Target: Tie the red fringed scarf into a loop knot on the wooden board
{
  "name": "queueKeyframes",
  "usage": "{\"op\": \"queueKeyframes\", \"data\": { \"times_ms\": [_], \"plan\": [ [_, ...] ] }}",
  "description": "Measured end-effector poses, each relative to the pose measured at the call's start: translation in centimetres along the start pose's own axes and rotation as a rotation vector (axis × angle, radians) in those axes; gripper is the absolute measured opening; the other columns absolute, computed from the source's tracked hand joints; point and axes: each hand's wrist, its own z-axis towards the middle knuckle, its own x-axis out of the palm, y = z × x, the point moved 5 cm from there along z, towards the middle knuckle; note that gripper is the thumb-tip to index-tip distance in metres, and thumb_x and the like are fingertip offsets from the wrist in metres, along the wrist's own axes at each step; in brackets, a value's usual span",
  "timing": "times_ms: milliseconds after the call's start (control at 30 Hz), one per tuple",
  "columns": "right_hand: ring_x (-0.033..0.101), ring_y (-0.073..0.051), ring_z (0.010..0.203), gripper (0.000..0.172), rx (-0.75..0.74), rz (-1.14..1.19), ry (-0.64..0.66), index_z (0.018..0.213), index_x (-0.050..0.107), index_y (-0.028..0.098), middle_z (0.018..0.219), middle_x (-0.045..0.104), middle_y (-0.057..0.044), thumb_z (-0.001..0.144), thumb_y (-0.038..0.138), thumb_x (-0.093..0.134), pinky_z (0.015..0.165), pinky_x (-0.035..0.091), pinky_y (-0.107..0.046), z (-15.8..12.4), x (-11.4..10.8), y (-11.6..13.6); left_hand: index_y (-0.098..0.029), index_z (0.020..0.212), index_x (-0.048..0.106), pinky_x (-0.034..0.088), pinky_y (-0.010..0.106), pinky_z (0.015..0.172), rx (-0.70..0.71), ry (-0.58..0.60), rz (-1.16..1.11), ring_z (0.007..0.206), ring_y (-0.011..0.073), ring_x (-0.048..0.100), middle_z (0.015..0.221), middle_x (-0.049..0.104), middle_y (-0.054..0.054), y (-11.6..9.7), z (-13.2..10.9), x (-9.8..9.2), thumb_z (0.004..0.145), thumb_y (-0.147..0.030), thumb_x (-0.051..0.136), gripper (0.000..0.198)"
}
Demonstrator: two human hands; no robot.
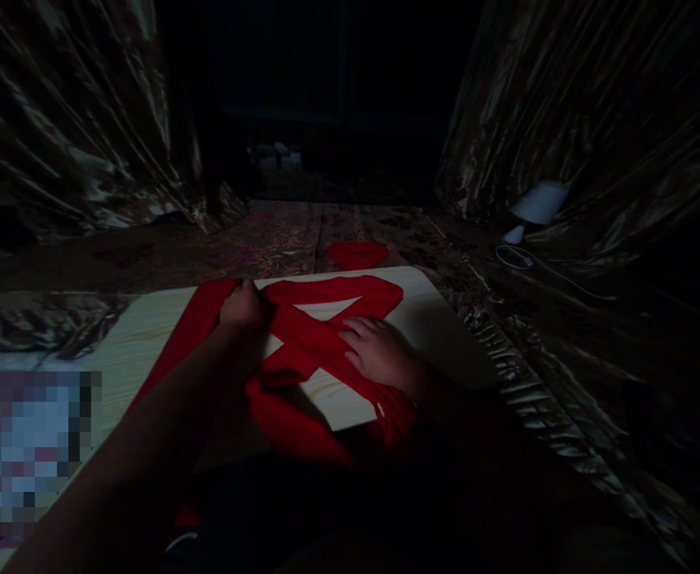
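A long red scarf (326, 339) lies looped over a pale wood-patterned table (446, 343), two of its lengths crossing in the middle. My left hand (243, 304) is closed round the scarf near the table's far left, and a length runs from there down the left side. My right hand (379, 351) rests on the crossing part with its fingers stretched out. The fringed end of the scarf hangs at the near edge, below my right hand. Another loop droops over the near edge towards my lap, its lower part lost in the dark.
A folded red cloth piece (357, 255) lies just beyond the table's far edge on a patterned cover (266, 239). To the right stands a small white lamp (540, 203) with its cord (556, 275) trailing. Patterned curtains (75, 119) hang on both sides. The lower left is pixelated.
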Motion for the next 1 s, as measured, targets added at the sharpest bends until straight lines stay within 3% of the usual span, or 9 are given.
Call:
{"op": "queueKeyframes", "data": {
  "times_ms": [133, 267, 433, 533, 633, 733, 800, 933, 1000],
  "plan": [
    [0.053, -0.026, 0.122, 0.035, -0.078, 0.006, 0.069, 0.128, 0.063, 0.019, 0.137, 0.058, -0.012, 0.094, 0.023, 0.054, 0.103, 0.041, -0.042, 0.2, 0.2, 1.1, -0.016, 0.124, 0.054, 0.051, 0.044, 0.079, 0.000, -0.033, -0.015, 0.102, 0.0387, 0.068, 0.111, 0.068, 0.025, 0.2, 0.0, 0.2, 0.085, -0.033, 0.054, 0.042],
    [0.056, -0.025, 0.120, 0.036, -0.071, 0.022, 0.090, 0.129, 0.063, 0.018, 0.131, 0.063, -0.012, 0.096, 0.021, 0.051, 0.103, 0.043, -0.040, 0.4, 0.9, 0.7, -0.012, 0.120, 0.057, 0.051, 0.044, 0.079, -0.067, -0.059, -0.028, 0.101, 0.0391, 0.068, 0.110, 0.069, 0.028, 0.4, 0.0, -0.1, 0.085, -0.034, 0.054, 0.041],
    [0.056, -0.024, 0.121, 0.036, -0.078, 0.064, 0.077, 0.129, 0.063, 0.017, 0.131, 0.063, -0.012, 0.095, 0.023, 0.053, 0.104, 0.042, -0.039, 0.3, 1.1, 0.3, -0.011, 0.119, 0.060, 0.051, 0.042, 0.078, -0.085, -0.014, -0.101, 0.106, 0.0405, 0.066, 0.117, 0.068, 0.026, 0.9, 0.9, -0.2, 0.083, -0.038, 0.059, 0.045],
    [0.059, -0.022, 0.116, 0.035, -0.046, 0.159, 0.039, 0.125, 0.066, 0.018, 0.128, 0.065, -0.010, 0.092, 0.026, 0.058, 0.102, 0.044, -0.035, 0.9, 1.0, -0.6, -0.010, 0.122, 0.059, 0.050, 0.041, 0.079, -0.107, 0.032, -0.134, 0.108, 0.0399, 0.065, 0.118, 0.067, 0.027, 0.9, 1.0, -0.1, 0.088, -0.040, 0.052, 0.046],
    [0.062, -0.021, 0.107, 0.028, 0.194, 0.189, -0.124, 0.115, 0.070, 0.017, 0.116, 0.070, -0.010, 0.093, 0.025, 0.054, 0.097, 0.045, -0.032, 2.1, 0.6, -4.6, -0.007, 0.134, 0.051, 0.049, 0.045, 0.084, -0.091, -0.067, -0.061, 0.113, 0.0420, 0.060, 0.125, 0.061, 0.030, -0.1, 0.1, -0.7, 0.088, -0.044, 0.051, 0.059],
    [0.062, -0.023, 0.105, 0.030, 0.525, 0.112, -0.325, 0.110, 0.070, 0.013, 0.112, 0.069, -0.014, 0.094, 0.018, 0.045, 0.096, 0.045, -0.033, 3.0, -0.1, -10.6, -0.013, 0.147, 0.041, 0.042, 0.051, 0.097, 0.176, -0.248, 0.101, 0.129, 0.0439, 0.047, 0.142, 0.048, 0.028, -2.6, -1.4, -1.5, 0.087, -0.043, 0.054, 0.068],
    [0.061, -0.025, 0.108, 0.033, 0.661, 0.059, -0.369, 0.116, 0.068, 0.010, 0.115, 0.068, -0.016, 0.092, 0.015, 0.046, 0.098, 0.044, -0.034, 3.5, -0.4, -14.3, -0.018, 0.149, 0.041, 0.037, 0.051, 0.104, 0.315, -0.242, 0.151, 0.135, 0.0419, 0.041, 0.149, 0.043, 0.023, -3.8, -1.8, -1.1, 0.088, -0.039, 0.054, 0.066],
    [0.063, -0.026, 0.112, 0.045, 0.702, 0.037, -0.178, 0.129, 0.064, 0.008, 0.122, 0.068, -0.018, 0.084, 0.013, 0.057, 0.097, 0.046, -0.032, 5.2, 0.5, -18.7, -0.017, 0.150, 0.042, 0.041, 0.041, 0.104, 0.293, -0.088, 0.091, 0.131, 0.0346, 0.050, 0.149, 0.048, 0.019, -3.4, -0.8, 0.9, 0.089, -0.035, 0.050, 0.064],
    [0.063, -0.025, 0.115, 0.048, 0.705, 0.054, -0.090, 0.131, 0.063, 0.010, 0.125, 0.068, -0.017, 0.083, 0.015, 0.061, 0.097, 0.046, -0.030, 6.1, 1.3, -19.7, -0.014, 0.149, 0.044, 0.043, 0.038, 0.103, 0.285, -0.085, 0.047, 0.129, 0.0325, 0.053, 0.145, 0.053, 0.018, -2.8, -0.3, 1.8, 0.092, -0.036, 0.045, 0.061]
  ]
}}
